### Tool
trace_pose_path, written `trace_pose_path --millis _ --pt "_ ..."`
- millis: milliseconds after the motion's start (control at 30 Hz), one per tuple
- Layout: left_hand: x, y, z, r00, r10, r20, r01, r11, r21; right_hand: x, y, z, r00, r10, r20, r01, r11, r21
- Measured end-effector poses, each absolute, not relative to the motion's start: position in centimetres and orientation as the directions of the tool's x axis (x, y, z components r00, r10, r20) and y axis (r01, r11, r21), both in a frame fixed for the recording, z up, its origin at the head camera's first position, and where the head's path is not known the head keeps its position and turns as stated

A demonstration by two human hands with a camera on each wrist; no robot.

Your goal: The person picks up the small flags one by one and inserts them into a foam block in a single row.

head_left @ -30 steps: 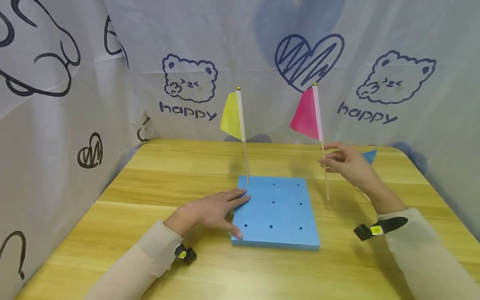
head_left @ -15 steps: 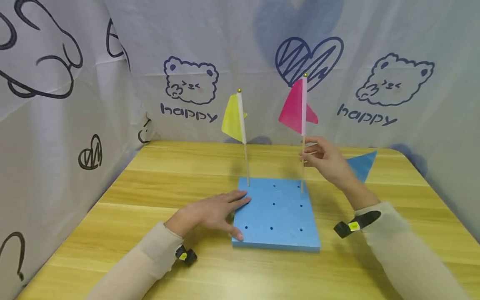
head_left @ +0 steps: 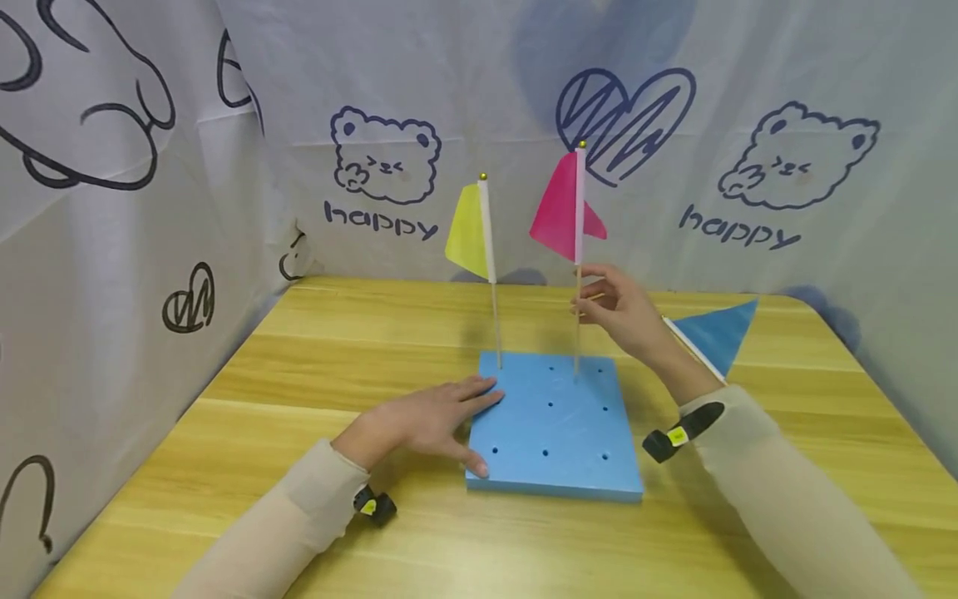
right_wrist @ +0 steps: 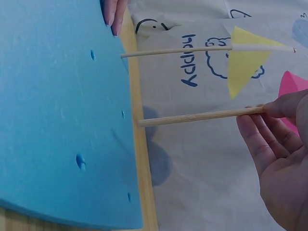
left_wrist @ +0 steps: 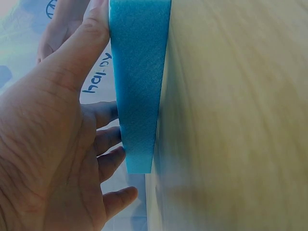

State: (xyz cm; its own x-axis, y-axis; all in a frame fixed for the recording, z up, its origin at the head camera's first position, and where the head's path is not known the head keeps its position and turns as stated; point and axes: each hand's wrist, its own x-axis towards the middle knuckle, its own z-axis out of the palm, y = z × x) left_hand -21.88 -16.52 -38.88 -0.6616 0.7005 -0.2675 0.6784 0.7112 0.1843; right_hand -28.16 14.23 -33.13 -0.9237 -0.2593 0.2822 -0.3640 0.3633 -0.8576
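Observation:
A light blue foam board (head_left: 572,428) with several small holes lies on the table. My left hand (head_left: 430,420) rests on its left edge with fingers spread; in the left wrist view the thumb and fingertips touch the foam board (left_wrist: 139,86). My right hand (head_left: 617,312) pinches the stick of a pink flag (head_left: 557,212) between thumb and fingers, holding it upright over the back of the board. The right wrist view shows the stick's bare lower end above the surface, close to a hole. A yellow flag (head_left: 469,237) stands in the back left hole.
Right of the board, a blue triangular flag (head_left: 718,333) lies on the wooden table (head_left: 337,333), partly behind my right forearm. A white cloth (head_left: 479,66) printed with bears and hearts hangs behind the table and along its left side.
My right hand has carried the pink flag leftward, from beside the board to over its back part. More of the blue flag shows. The left hand stays in place.

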Motion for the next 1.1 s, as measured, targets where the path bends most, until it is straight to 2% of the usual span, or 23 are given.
trace_pose_path --millis 533,867,1100 --pt "-22.0 -16.6 -39.1 -0.664 0.7 -0.264 0.679 0.712 0.179 -29.6 11.9 -34.3 -0.891 -0.306 0.336 -0.423 0.286 -0.86" --pt "-21.9 -16.5 -39.3 -0.664 0.7 -0.262 0.678 0.712 0.182 -29.9 11.6 -35.5 -0.898 -0.294 0.327 -0.415 0.319 -0.852" --pt "-21.9 -16.5 -39.2 -0.666 0.7 -0.259 0.679 0.712 0.177 -29.9 11.7 -36.3 -0.89 -0.363 0.277 -0.405 0.347 -0.846"
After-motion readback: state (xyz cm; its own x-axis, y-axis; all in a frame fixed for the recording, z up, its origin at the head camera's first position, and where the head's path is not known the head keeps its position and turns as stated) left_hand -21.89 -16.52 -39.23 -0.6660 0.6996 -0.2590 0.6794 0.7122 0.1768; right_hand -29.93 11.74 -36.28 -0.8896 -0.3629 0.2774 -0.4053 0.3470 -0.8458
